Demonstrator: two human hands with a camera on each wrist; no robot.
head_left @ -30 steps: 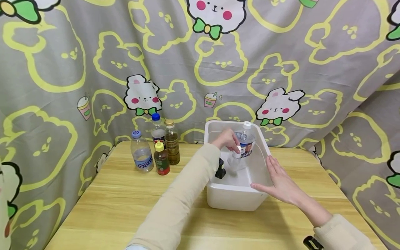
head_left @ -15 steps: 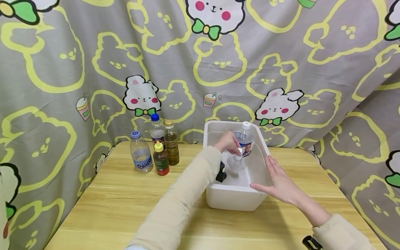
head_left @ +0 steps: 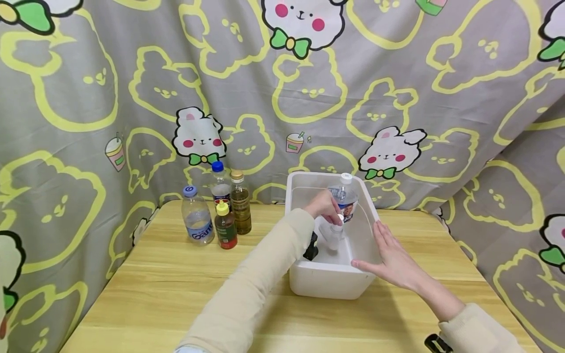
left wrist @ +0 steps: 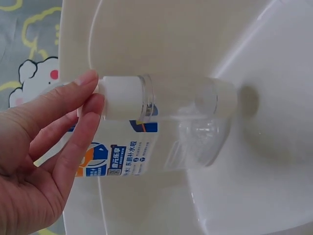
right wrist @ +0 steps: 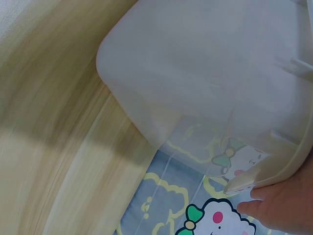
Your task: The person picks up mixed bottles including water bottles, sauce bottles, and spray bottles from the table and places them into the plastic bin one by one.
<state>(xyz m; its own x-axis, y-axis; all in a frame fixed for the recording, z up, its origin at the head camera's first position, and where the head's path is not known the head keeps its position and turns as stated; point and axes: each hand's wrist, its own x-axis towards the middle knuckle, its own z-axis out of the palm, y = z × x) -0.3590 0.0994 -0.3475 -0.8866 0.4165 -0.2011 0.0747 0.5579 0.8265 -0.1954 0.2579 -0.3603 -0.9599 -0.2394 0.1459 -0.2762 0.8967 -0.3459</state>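
My left hand [head_left: 324, 206] reaches down into a white plastic tub [head_left: 324, 290]. Its thumb and fingertips pinch the white cap of a small clear bottle [left wrist: 181, 93], which looks colourless and unlabelled. Whether the bottle's base touches the tub floor, I cannot tell. Beside it in the tub stands a larger clear bottle [head_left: 347, 196] with a white cap and a blue printed label, partly hidden by my left hand. My right hand [head_left: 393, 257] rests on the tub's near right corner, fingers extended along the right rim, thumb on the front rim.
Left of the tub, several bottles stand grouped on the wooden table [head_left: 154, 304]: a blue-capped clear one [head_left: 198, 223], a yellow-capped sauce bottle [head_left: 226, 229], a gold-capped bottle [head_left: 241, 206] and another blue-capped bottle [head_left: 219, 184]. A patterned curtain [head_left: 247, 98] hangs behind.
My left hand has lowered the small clear bottle slightly inside the tub, toward its floor. My right hand stays on the rim. The head view has shifted a little.
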